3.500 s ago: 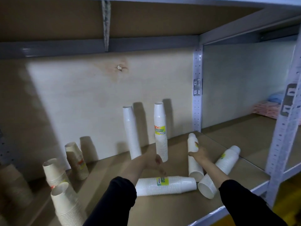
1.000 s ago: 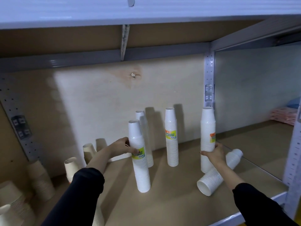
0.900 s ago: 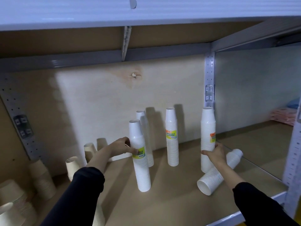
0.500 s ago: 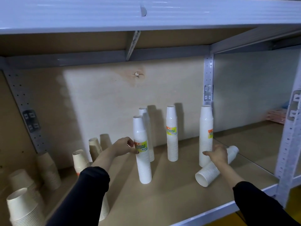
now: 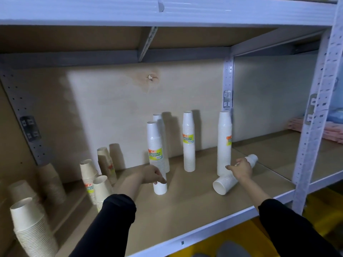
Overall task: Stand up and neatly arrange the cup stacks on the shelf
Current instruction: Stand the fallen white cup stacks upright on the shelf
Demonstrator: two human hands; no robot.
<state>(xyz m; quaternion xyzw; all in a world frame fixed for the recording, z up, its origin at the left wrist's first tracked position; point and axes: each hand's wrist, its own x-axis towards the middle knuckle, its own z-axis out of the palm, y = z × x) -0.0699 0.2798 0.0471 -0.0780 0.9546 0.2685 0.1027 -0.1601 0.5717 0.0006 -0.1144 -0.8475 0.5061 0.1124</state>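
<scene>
Several white cup stacks are on the shelf board (image 5: 185, 210). Three stand near the back: one half hidden (image 5: 161, 125), a middle one (image 5: 189, 143) and a right one (image 5: 224, 143). A fourth, labelled stack (image 5: 155, 145) stands further forward. My left hand (image 5: 151, 176) holds this front stack low down, fingers curled across its front. One white stack (image 5: 225, 181) lies on its side, rim toward me, beside the right standing stack. My right hand (image 5: 241, 169) is over its middle, fingers curled on it, thumb pointing left.
Beige paper cup stacks crowd the left: a leaning one at the back (image 5: 106, 162), others in front (image 5: 89, 173) (image 5: 101, 190) and a large one at the near left (image 5: 31, 229). A metal upright (image 5: 313, 127) bounds the bay on the right. Pink folded items (image 5: 334, 132) lie beyond.
My left hand slid down the front stack from its label to its lower part. My right hand left the right standing stack's base and moved onto the lying stack.
</scene>
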